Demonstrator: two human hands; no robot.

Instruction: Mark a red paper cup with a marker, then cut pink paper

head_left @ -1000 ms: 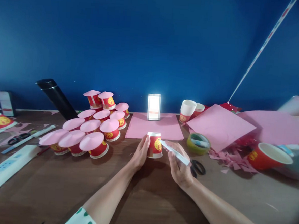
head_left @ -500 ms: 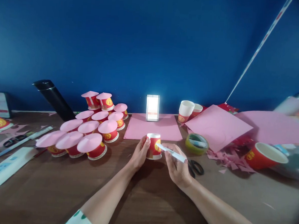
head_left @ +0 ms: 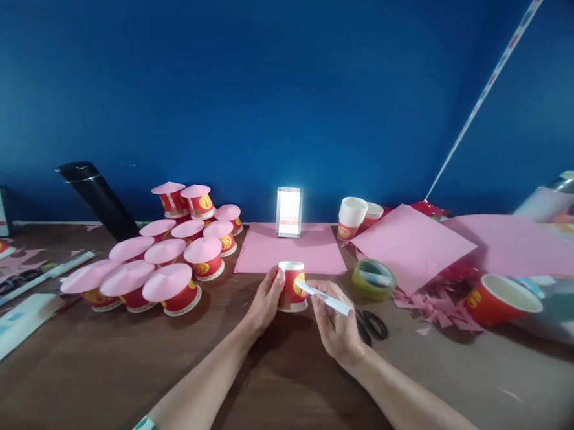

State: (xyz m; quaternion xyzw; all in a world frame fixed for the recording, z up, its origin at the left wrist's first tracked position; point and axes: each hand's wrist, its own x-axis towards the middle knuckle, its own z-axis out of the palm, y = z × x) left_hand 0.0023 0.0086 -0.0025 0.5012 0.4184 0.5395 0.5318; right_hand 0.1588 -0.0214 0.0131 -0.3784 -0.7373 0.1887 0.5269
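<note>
My left hand (head_left: 266, 299) wraps round the left side of a red paper cup (head_left: 289, 299) with a yellow emblem and white edges, standing on the brown table in front of me. Between the fingers of my right hand (head_left: 336, 325) is a slim white pen-like tool (head_left: 328, 298), its exact kind unclear. The tool's tip points at the cup's right side, at the emblem; I cannot tell whether it touches. Black scissors (head_left: 375, 325) lie just right of my right hand. Behind the cup lies a stack of pink paper (head_left: 292, 251).
Several red cups topped with pink paper cones (head_left: 168, 284) stand at left, near a black flask (head_left: 98, 197). Toward the right are a tape roll (head_left: 360, 286), stacked cups (head_left: 351, 218), pink scraps (head_left: 437, 308), pink sheets (head_left: 411, 245) and a tipped cup (head_left: 485, 306).
The whole view has shifted slightly, with things appearing a little lower and farther left. My hands keep the same hold on the cup and the white tool.
</note>
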